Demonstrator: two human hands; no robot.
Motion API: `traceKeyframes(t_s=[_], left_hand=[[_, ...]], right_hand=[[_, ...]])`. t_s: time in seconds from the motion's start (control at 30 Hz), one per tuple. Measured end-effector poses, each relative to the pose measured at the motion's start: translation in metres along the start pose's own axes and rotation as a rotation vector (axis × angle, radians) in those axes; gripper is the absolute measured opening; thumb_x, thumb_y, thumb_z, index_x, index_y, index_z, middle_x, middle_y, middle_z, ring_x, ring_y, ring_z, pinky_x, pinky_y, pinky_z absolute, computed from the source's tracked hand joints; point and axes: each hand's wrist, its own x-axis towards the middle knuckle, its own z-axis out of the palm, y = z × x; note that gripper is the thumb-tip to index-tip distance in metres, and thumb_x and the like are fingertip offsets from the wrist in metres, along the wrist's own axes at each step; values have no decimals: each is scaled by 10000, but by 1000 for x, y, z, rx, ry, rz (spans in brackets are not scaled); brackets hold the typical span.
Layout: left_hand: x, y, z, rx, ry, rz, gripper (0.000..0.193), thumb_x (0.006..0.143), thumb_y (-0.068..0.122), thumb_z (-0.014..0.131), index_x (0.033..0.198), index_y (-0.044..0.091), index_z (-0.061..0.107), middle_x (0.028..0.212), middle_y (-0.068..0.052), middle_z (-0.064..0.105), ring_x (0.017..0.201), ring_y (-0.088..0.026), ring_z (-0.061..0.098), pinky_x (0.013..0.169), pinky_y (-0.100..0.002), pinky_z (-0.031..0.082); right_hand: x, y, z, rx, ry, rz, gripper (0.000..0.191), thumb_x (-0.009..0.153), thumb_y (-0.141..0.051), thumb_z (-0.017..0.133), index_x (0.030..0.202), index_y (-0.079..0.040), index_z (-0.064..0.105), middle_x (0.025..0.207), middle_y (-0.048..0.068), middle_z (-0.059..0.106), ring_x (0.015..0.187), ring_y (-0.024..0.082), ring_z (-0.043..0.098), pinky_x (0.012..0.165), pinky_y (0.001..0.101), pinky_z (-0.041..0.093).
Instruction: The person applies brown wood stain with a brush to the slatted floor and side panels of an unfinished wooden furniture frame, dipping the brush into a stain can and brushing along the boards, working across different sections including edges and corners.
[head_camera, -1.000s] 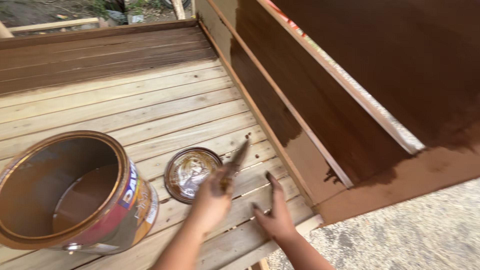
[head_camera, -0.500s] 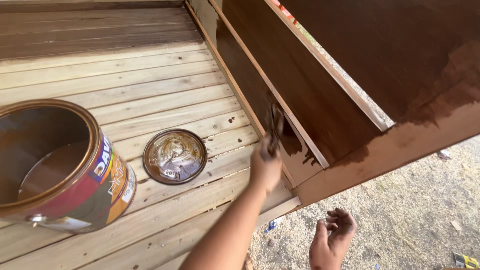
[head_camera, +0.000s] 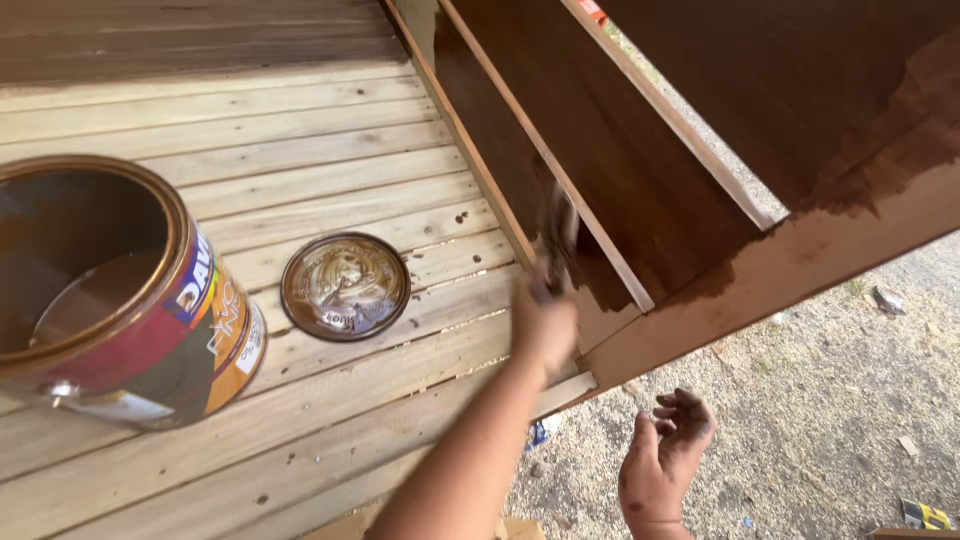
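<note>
A person's left hand (head_camera: 545, 325) closes around a brush (head_camera: 556, 240) and presses its blurred head against the inner wall of a wooden cabinet (head_camera: 640, 150), at the lower edge of the dark stain. A second ago that hand held the brush over the can lid (head_camera: 345, 286) on the plank deck (head_camera: 300, 130); half a second ago it had already crossed to the cabinet. The move from lid to wood suggests a loaded brush now laying stain, with the pale strip along the cabinet's bottom edge not yet coated.

The left forearm runs up from the bottom of the view, wrist bent slightly toward the cabinet, knuckles facing the camera. The right hand (head_camera: 665, 455), which a second ago rested flat on the deck boards, now hangs free over the gravel (head_camera: 850, 400) below the deck's edge, stained fingers loosely curled, holding nothing.

The open can (head_camera: 110, 290) stands at the left on the deck, its stain level low, with the lid lying flat just beside it, smeared side up. Both sit well apart from the brush. Bits of litter dot the gravel.
</note>
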Motion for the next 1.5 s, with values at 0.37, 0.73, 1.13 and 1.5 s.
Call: traceKeyframes(t_s=[0.37,0.73,1.13,1.5], left_hand=[[-95,-31,-2,490,-113,342,471,1033,106,479,1502,61,469,944,-161,675,632,-221,661,539,-374,565],[-111,-25,-2,497,-135,319,421,1029,88,503,1445,31,482,1044,-203,662,724,-243,689,619,-383,596],[-100,-29,2,568,55,685,393,1062,97,496,1437,-15,478,1060,-233,690,923,-299,700,796,-420,587],[16,-26,-14,218,-17,100,290,962,101,528,1249,60,553,766,-95,638,527,-160,616,415,-332,481]], right_hand=[[-4,-1,6,17,-16,15,551,885,126,528,1374,-69,363,1231,68,464,1020,134,467,912,271,429],[-16,11,5,38,-8,35,590,861,121,527,1398,-53,355,1246,64,451,1030,140,466,924,274,433],[-20,12,3,15,52,90,551,888,117,523,1384,-58,363,1227,71,466,1022,142,474,942,275,443],[-19,5,5,23,40,151,533,874,147,448,1357,-65,371,1213,60,473,1032,135,468,967,272,439]])
